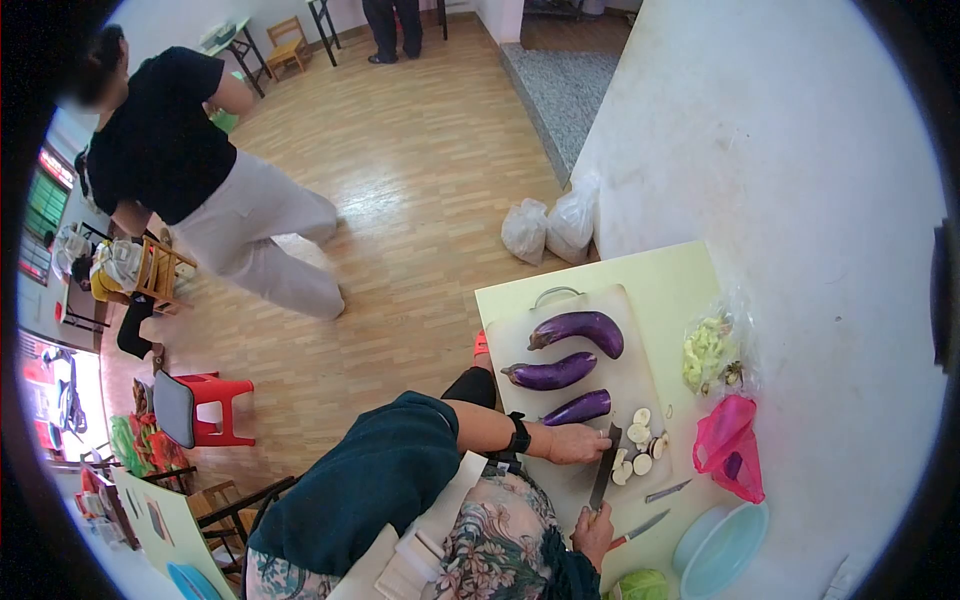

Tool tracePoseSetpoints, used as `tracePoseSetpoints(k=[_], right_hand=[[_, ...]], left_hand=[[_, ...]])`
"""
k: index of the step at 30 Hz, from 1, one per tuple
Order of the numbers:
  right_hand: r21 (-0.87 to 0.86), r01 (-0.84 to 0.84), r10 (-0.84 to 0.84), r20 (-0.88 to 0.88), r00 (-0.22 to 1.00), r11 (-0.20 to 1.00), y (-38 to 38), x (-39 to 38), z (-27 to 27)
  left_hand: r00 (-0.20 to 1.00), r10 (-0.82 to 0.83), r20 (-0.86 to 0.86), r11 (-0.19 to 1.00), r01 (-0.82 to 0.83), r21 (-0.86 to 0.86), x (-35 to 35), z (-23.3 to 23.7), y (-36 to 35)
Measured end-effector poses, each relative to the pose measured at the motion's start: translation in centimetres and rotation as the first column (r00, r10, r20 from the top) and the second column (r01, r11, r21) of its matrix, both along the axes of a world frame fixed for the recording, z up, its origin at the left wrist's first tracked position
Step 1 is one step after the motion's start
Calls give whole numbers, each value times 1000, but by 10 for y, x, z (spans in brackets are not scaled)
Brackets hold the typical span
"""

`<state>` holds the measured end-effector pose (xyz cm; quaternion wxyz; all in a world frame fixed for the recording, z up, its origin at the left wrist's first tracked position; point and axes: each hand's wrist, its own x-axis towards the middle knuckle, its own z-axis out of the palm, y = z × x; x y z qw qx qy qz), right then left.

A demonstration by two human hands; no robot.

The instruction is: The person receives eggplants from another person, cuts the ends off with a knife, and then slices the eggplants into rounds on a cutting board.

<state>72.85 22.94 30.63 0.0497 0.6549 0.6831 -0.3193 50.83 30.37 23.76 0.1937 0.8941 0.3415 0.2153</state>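
Note:
My right hand [594, 532] grips a kitchen knife [604, 475] by its handle, with the blade pointing away across the white cutting board [511, 342]. Close against the blade near its tip, my left hand [578, 443] has its fingers curled; whatever they hold is hidden beneath them. Several pale round eggplant slices [643, 465] lie just past the blade. A shorter purple eggplant piece [578, 408] rests beside my left hand. Farther up the board lie two larger eggplants, a middle one [552, 372] and a curved one [582, 331].
Beyond the board are a bag of pale green vegetable pieces [710, 352], a pink plastic bag [729, 448], a small knife [667, 491], another knife [640, 528], a light-blue basin [722, 550] and a cabbage [640, 585]. A white wall [800, 200] borders the table. A person [190, 160] walks nearby.

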Motion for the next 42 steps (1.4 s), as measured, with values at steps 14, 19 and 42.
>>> tracePoseSetpoints(k=[14,19,42], right_hand=[[-13,10,-10,10,1000,1000,1,-9,10],[158,-93,83,63,995,983,-1,-13,14],[3,-24,24,25,999,1000,5,-22,37]], left_hand=[[1000,2,-12,1000,-2,1,1,-2,0],[999,6,34,1000,-6,-26,-3,10,-1],[991,59,120,991,-73,114,6,-13,0]])
